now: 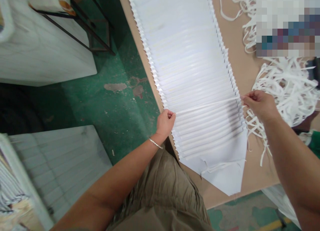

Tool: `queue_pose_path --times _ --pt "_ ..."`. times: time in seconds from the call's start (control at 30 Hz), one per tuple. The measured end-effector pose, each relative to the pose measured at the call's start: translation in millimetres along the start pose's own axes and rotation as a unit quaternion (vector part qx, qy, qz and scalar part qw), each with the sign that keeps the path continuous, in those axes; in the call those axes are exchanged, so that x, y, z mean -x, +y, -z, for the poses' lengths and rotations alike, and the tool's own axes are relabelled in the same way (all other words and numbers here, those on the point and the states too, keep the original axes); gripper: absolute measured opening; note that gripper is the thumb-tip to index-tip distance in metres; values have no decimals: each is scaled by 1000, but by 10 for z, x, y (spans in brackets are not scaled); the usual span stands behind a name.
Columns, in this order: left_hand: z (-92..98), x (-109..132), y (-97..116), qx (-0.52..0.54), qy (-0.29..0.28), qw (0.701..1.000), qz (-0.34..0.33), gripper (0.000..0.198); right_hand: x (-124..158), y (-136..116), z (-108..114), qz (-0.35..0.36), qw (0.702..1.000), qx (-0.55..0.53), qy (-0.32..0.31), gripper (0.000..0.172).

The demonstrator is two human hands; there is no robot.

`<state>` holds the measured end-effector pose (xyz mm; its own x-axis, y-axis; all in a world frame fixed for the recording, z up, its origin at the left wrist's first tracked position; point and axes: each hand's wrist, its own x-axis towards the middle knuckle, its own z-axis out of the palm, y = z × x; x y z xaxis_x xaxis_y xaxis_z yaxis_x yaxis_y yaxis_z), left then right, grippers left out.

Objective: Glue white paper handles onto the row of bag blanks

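Observation:
A thin white strip (207, 105) is stretched across a long white sheet (185, 51) with notched edges. My left hand (166, 123) pinches one end of the strip at the sheet's left edge. At the right edge, my right hand (258, 103) pinches the other end. Several similar strips run side by side across the sheet, above and below this one. A loose strip (222, 165) lies on the plain, pointed near end of the sheet.
The sheet lies on a brown table (265, 171). Tangled white strips (285, 94) are heaped to the right. White bins (62, 157) stand on the green floor (107, 107) at the left, near a dark metal frame (100, 50).

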<state>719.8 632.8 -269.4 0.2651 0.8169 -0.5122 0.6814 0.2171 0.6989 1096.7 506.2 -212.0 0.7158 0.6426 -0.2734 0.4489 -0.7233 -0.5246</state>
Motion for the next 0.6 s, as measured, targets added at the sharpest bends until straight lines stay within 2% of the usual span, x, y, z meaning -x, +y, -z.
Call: queue_pose_path --times 0.17,0.27,0.6 --pt "-21 -10 -9 -13 5 1000 -11 16 -7 -119 -20 -19 1000 -10 0 9" --pt "-24 -9 -8 -24 9 1000 -15 15 -14 -147 -45 -15 1000 -1 14 10" --pt "-14 -6 7 -48 22 998 -28 14 -182 58 -219 47 996 66 46 18"
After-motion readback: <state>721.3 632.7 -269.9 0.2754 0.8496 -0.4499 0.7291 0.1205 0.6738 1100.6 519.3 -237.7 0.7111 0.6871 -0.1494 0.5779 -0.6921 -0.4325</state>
